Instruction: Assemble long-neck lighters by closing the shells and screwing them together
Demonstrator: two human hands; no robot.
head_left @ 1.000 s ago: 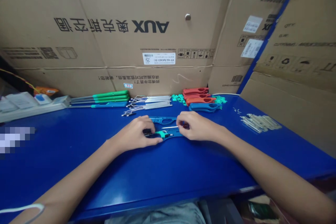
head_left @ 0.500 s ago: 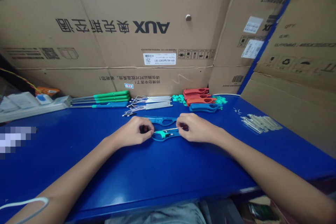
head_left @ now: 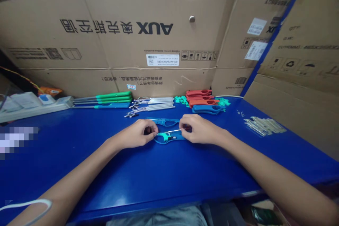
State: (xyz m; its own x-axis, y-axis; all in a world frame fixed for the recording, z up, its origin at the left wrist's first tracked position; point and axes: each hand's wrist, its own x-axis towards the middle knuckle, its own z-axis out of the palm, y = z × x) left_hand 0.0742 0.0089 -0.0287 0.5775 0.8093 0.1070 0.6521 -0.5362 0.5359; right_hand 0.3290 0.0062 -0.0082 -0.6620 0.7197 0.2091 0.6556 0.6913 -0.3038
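A blue half-shell of a long-reach lighter (head_left: pixel 164 142) lies on the table between my two hands, with a turquoise trigger (head_left: pixel 166 136) and a small black-and-white wired part set in it. Across its upper edge runs a thin pale tube (head_left: pixel 173 131). My left hand (head_left: pixel 141 133) pinches the tube's left end, thumb and index finger together. At the right end, the closed fingers of my right hand (head_left: pixel 198 129) grip the same tube and cover the shell's other end. Just behind lies a second blue half-shell (head_left: pixel 166 122), apart from the first.
Along the back lie green-handled lighters (head_left: pixel 113 97), silver tubes with wires (head_left: pixel 159 104), turquoise triggers (head_left: pixel 181 100), red shells (head_left: pixel 200 97) and blue shells (head_left: pixel 208 109). Clear slim parts (head_left: pixel 265 126) lie at right. Cardboard (head_left: pixel 119 49) walls the back; a power strip (head_left: pixel 53 108) stands left.
The whole view has shifted slightly. Both hands keep their hold on the thin tube over the blue half-shell, with hardly any movement.
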